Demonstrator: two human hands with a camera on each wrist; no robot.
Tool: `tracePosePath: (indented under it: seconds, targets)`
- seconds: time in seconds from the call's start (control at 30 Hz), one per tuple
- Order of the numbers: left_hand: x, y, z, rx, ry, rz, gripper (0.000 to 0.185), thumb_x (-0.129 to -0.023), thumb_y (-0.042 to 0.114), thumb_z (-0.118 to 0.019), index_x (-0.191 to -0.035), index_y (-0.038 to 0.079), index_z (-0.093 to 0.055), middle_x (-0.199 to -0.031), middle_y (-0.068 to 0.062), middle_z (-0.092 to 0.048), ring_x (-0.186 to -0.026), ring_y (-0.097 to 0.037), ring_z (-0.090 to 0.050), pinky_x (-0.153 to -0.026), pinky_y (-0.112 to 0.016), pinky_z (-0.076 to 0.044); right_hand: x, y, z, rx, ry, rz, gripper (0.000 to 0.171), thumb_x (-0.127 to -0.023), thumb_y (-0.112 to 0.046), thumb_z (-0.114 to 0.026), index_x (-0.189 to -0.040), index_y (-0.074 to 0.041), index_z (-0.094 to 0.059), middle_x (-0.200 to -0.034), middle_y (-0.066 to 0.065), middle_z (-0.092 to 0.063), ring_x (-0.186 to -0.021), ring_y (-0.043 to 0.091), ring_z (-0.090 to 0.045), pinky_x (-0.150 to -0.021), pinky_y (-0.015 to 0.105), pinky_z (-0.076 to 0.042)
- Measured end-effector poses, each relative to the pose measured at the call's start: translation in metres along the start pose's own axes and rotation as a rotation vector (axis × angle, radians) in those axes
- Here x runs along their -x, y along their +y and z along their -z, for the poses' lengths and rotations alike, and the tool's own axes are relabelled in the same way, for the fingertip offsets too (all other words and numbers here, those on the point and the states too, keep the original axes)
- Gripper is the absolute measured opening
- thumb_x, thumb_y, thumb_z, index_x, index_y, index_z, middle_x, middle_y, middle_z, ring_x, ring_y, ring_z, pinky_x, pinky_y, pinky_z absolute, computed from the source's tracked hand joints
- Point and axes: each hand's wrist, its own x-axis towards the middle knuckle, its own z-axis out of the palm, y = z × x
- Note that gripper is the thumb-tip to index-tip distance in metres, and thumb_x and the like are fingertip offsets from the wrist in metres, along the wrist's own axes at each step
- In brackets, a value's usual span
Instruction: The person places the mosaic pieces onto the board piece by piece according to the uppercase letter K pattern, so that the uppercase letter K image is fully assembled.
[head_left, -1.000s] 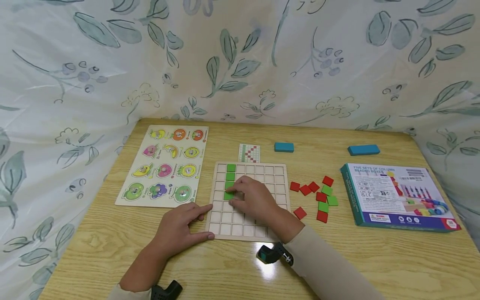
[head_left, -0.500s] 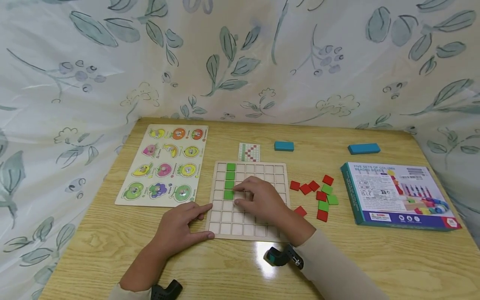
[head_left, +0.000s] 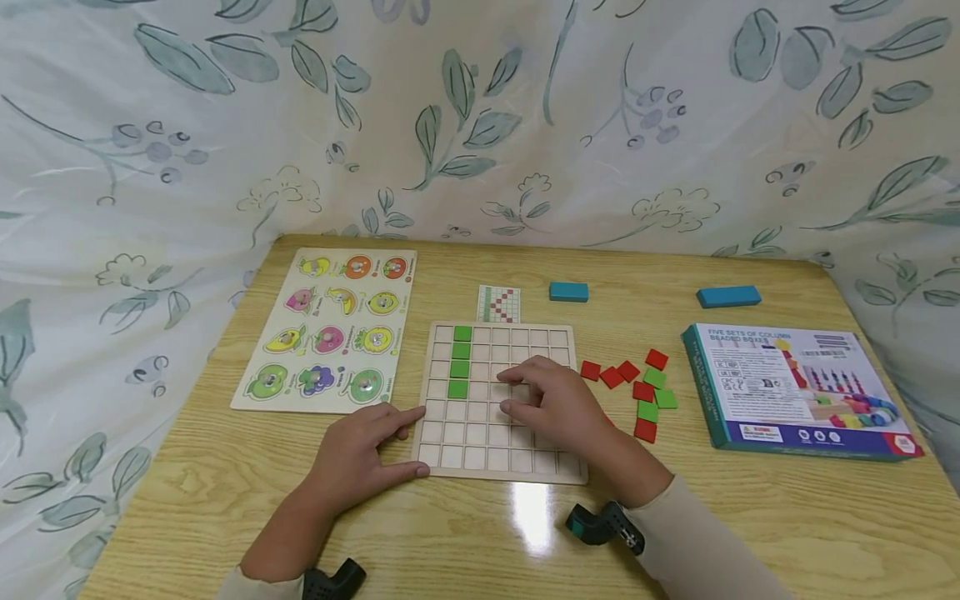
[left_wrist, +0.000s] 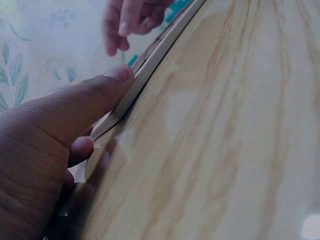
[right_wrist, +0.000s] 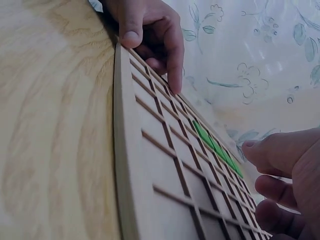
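A wooden grid board (head_left: 448,457) lies on the table, with several green square tiles (head_left: 459,368) in its second column from the left. My left hand (head_left: 352,457) rests at the board's near left corner. Its thumb touches the corner and the index finger presses on the left edge; the other fingers are tucked under. Over the board's right half, my right hand (head_left: 551,404) hovers with loosely bent fingers and nothing between them. The right wrist view shows thumb and fingers apart, with green tiles (right_wrist: 217,147) beyond.
Loose red tiles (head_left: 590,371) and green tiles (head_left: 665,399) lie right of the board. A small pattern card (head_left: 499,305) sits behind it. Around them are a fruit puzzle board (head_left: 324,329), two blue blocks (head_left: 568,292) (head_left: 728,297) and a boxed toy (head_left: 802,392).
My right hand has let go of the third green tile and moved right across the board, uncovering that tile. My left hand stays at the board's corner.
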Motion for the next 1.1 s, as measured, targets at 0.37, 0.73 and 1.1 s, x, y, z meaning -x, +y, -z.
tracePosePath:
  seconds: [0.37, 0.73, 1.1]
  targets:
    - [-0.001, 0.001, 0.0, 0.001, 0.002, -0.007, 0.075, -0.074, 0.056, -0.094, -0.138, 0.021, -0.075, -0.093, 0.018, -0.057, -0.079, 0.0, -0.046, -0.067, -0.026, -0.044, 0.023, 0.019, 0.016, 0.043, 0.026, -0.083, 0.035, -0.09, -0.02, -0.088, -0.123, -0.017, -0.08, -0.093, -0.007, -0.064, -0.068, 0.01, -0.052, -0.062, 0.029, -0.045]
    - [-0.001, 0.002, 0.001, 0.003, 0.003, -0.001, 0.075, -0.074, 0.056, -0.094, -0.138, 0.021, -0.075, -0.093, 0.018, -0.058, -0.079, 0.0, -0.048, -0.068, -0.027, -0.046, 0.053, 0.039, 0.049, 0.089, 0.052, -0.176, 0.033, -0.092, -0.022, -0.087, -0.124, -0.017, -0.079, -0.102, -0.004, -0.066, -0.068, 0.014, -0.052, -0.061, 0.028, -0.043]
    - [0.0, 0.002, 0.001, 0.002, 0.009, -0.004, 0.075, -0.074, 0.056, -0.094, -0.138, 0.021, -0.075, -0.094, 0.018, -0.058, -0.08, 0.001, -0.048, -0.068, -0.027, -0.045, 0.084, 0.051, 0.07, 0.165, 0.148, -0.287, 0.035, -0.092, -0.022, -0.087, -0.125, -0.014, -0.077, -0.114, 0.005, -0.069, -0.072, 0.019, -0.054, -0.06, 0.028, -0.044]
